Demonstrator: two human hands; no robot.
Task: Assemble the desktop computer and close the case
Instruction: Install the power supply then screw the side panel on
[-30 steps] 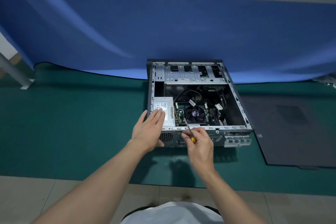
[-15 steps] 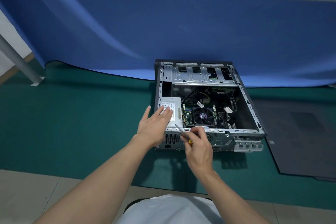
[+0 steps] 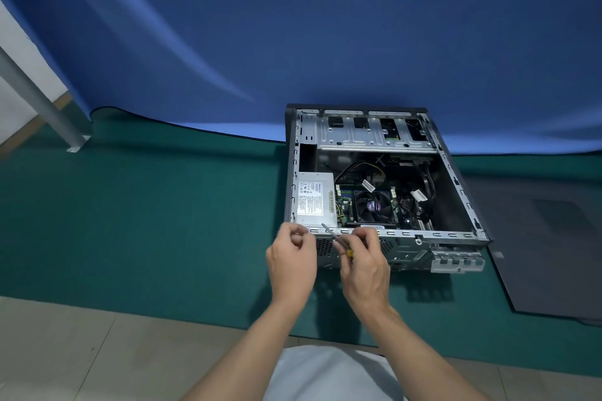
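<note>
Green matting (image 3: pixel 163 221) covers the floor below a hanging blue cloth (image 3: pixel 325 58). On the mat, just beyond the person's fingertips, a desktop computer case (image 3: pixel 423 234) lies on its side with the open face up. The left hand (image 3: pixel 291 267) hovers at the near left corner of the case, fingers curled in toward the thumb; whether they pinch something small, such as a screw, cannot be told. The right hand (image 3: pixel 366 270), close beside it, pinches a slim screwdriver (image 3: pixel 334 235) by its yellow handle, the shaft slanting up and left across the near rim. Past the left fingers sits a grey power supply (image 3: pixel 314 198); past the right fingers are a black fan (image 3: pixel 374 205) and loose cables. Well to the right of both hands, a dark side panel (image 3: pixel 547 238) lies flat on the mat, not yet fitted. The case looks like stiff sheet steel, probably heavy with hard edges, best gripped by its outer frame rather than near the fragile parts inside. The panel is likely light and slightly springy, so it is best held by its two long edges.
</note>
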